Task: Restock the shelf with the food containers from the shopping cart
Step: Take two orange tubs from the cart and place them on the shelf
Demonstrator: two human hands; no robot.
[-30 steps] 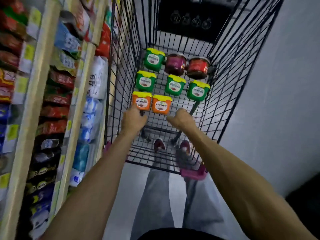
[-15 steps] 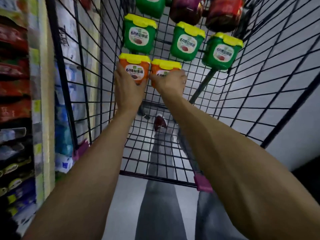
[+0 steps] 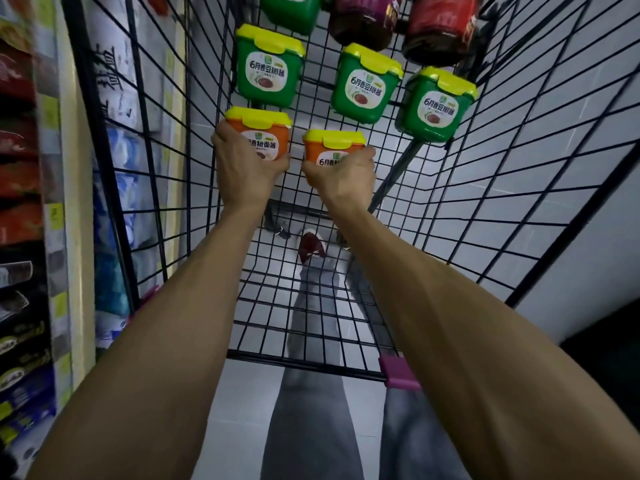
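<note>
Two orange tubs with yellow lids stand near the front of the black wire shopping cart [image 3: 519, 188]. My left hand [image 3: 242, 168] wraps around the left orange tub [image 3: 266, 133]. My right hand [image 3: 343, 174] grips the right orange tub [image 3: 332, 147] from below its lid. Behind them sit several green tubs with yellow lids: one on the left [image 3: 268, 69], one in the middle [image 3: 367, 84], one on the right [image 3: 438, 105]. Two dark red jars [image 3: 440, 26] lie at the cart's far end, partly cut off by the frame's top.
A shelf [image 3: 65, 202] packed with red, black and blue packets runs along the left, close to the cart's side. Grey wall [image 3: 588, 271] stands on the right. The cart's pink handle end [image 3: 398, 372] is near my legs on the pale tiled floor.
Both hands reached forward into the cart and closed around the two orange tubs. The view moved down and closer over the cart.
</note>
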